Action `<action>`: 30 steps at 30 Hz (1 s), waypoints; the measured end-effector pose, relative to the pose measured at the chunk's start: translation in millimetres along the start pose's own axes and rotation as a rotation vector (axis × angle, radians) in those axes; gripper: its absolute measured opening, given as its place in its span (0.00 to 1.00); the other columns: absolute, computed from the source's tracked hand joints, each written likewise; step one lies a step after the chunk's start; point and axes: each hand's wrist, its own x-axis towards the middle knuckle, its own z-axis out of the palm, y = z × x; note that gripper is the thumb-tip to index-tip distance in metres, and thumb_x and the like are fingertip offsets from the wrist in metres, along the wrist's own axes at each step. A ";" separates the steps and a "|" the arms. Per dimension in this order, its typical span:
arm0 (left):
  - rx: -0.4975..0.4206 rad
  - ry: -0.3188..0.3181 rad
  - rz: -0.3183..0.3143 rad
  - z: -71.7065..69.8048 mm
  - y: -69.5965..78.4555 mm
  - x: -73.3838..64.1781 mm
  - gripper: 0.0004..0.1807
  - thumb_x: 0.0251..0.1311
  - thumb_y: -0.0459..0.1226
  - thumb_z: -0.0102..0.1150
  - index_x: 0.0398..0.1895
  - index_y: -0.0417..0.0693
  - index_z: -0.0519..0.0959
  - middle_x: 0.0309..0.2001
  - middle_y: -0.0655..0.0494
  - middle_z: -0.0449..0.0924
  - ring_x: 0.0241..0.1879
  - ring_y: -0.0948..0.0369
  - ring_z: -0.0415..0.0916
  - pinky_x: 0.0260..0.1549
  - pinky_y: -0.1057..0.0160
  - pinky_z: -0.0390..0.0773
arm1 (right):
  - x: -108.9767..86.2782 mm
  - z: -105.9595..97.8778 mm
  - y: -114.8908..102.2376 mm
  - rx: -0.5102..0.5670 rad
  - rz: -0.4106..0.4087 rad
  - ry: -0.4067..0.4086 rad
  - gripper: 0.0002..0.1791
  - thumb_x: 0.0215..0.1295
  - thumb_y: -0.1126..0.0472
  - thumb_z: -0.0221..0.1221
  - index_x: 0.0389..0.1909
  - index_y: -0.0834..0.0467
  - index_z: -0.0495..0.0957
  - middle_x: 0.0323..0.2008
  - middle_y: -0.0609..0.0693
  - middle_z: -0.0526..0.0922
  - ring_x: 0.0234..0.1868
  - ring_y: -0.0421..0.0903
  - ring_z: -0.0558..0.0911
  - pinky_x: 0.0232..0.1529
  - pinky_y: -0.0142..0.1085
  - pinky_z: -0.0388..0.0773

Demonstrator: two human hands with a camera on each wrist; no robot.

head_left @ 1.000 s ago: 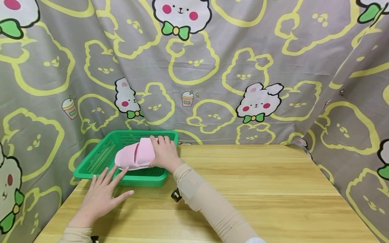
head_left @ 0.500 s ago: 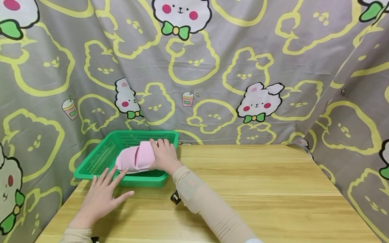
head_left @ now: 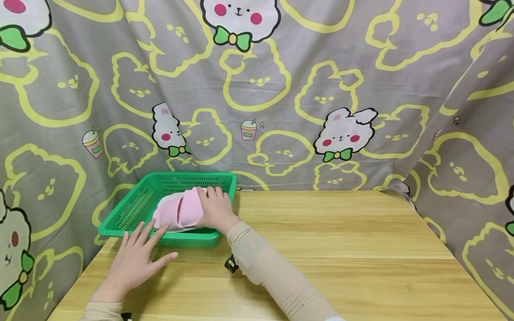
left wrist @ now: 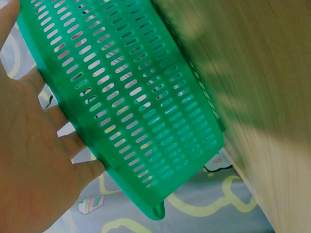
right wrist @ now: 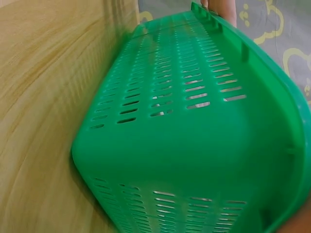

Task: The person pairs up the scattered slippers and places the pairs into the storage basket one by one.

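Note:
A pink slipper (head_left: 168, 211) with a ribbed upper lies low inside the green plastic basket (head_left: 192, 239), its toe pointing left. My right hand (head_left: 218, 209) reaches over the basket's right side and grips the slipper at its right end, fingers on the far side. At the basket's near rim, my left hand (head_left: 134, 258) is spread, its straight fingertips over the edge. The left wrist view shows those fingers reaching past the rim of the basket (left wrist: 131, 92). In the right wrist view the basket's outer wall (right wrist: 184, 141) hides the slipper and most of the right hand.
The basket stands at the back left of a wooden table (head_left: 341, 249). A grey curtain (head_left: 277, 89) with cartoon rabbits hangs right behind the table and along both sides.
My right hand has lowered a little, bringing the slipper deeper into the basket. The left hand has stayed in place on the near rim.

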 end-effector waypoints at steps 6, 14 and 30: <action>0.003 0.011 0.002 0.1 1.3 0.5 0.47 0.55 0.66 0.57 0.76 0.67 0.53 0.75 0.37 0.53 0.74 0.34 0.44 0.67 0.26 0.38 | -0.8 1.1 -2.6 -0.019 -0.001 -0.003 0.63 0.39 0.28 0.70 0.76 0.46 0.52 0.63 0.48 0.68 0.63 0.47 0.67 0.58 0.40 0.69; 0.008 0.025 0.016 1.3 1.4 0.6 0.46 0.55 0.65 0.58 0.76 0.67 0.54 0.76 0.40 0.52 0.73 0.33 0.45 0.66 0.25 0.38 | -2.5 1.8 -7.0 -0.047 -0.006 -0.018 0.62 0.40 0.26 0.68 0.75 0.45 0.52 0.62 0.49 0.69 0.63 0.48 0.67 0.60 0.40 0.70; 0.004 0.020 0.010 1.4 -0.8 -0.7 0.47 0.56 0.65 0.57 0.77 0.68 0.51 0.76 0.39 0.50 0.74 0.34 0.43 0.67 0.26 0.35 | -4.3 5.8 -12.0 -0.064 -0.037 -0.075 0.57 0.46 0.27 0.65 0.74 0.45 0.54 0.64 0.52 0.69 0.69 0.51 0.65 0.66 0.44 0.67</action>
